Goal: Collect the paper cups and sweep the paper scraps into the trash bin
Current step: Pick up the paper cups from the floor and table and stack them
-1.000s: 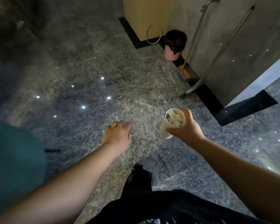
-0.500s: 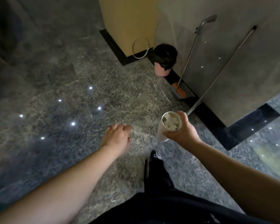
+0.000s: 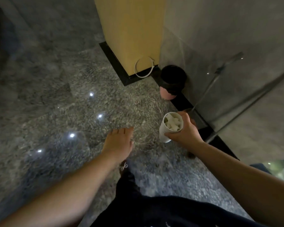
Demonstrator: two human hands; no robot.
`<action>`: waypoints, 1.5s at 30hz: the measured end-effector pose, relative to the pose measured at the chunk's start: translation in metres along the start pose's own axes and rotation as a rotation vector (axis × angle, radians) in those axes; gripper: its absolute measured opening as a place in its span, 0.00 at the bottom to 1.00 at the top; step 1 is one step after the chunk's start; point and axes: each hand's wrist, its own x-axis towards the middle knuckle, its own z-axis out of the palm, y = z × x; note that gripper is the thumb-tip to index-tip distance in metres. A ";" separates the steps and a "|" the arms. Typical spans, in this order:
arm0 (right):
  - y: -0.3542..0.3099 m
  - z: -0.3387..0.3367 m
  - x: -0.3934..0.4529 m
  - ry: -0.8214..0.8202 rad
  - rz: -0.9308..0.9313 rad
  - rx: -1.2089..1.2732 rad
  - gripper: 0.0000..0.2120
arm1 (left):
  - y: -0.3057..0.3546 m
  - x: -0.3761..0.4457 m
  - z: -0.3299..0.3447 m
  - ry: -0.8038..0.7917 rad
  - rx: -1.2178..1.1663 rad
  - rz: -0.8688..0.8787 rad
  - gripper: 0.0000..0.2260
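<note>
Gripping paper cup (image 3: 165, 131), right hand (image 3: 184, 131)

Open floor (image 3: 72, 104) lies ahead; trash bin (image 3: 172, 81) sits hemmed by pillar (image 3: 129, 35) and wall (image 3: 220, 30).

Polished grey speckled stone floor (image 3: 69, 102), dotted with small bright reflections at left. Far right, against the wall: pink trash bin (image 3: 171, 84) lined with a black bag, standing beside a white cable loop (image 3: 143, 69). Near centre, a dark shoe (image 3: 127, 176).
</note>
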 end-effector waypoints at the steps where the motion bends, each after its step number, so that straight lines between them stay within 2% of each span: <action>1: -0.005 0.004 0.020 0.000 0.004 -0.001 0.35 | -0.009 0.020 -0.003 0.002 0.027 0.021 0.24; 11: -0.059 0.034 0.199 0.138 0.107 0.049 0.34 | -0.108 0.239 -0.055 -0.078 0.123 0.205 0.24; 16: -0.063 0.029 0.273 0.201 0.174 0.074 0.33 | -0.131 0.337 -0.076 -0.108 0.152 0.252 0.25; 24: -0.051 -0.002 0.419 0.219 0.195 0.149 0.33 | -0.116 0.501 -0.102 -0.121 0.163 0.334 0.25; 33: -0.065 -0.047 0.567 0.286 0.189 0.083 0.35 | -0.099 0.659 -0.142 -0.138 0.142 0.388 0.25; 40: -0.046 -0.048 0.652 0.391 0.313 0.099 0.37 | -0.094 0.786 -0.142 -0.215 0.063 0.469 0.23; 45: -0.023 -0.039 0.707 0.493 0.462 0.107 0.37 | -0.085 0.893 -0.127 -0.380 -0.119 0.473 0.27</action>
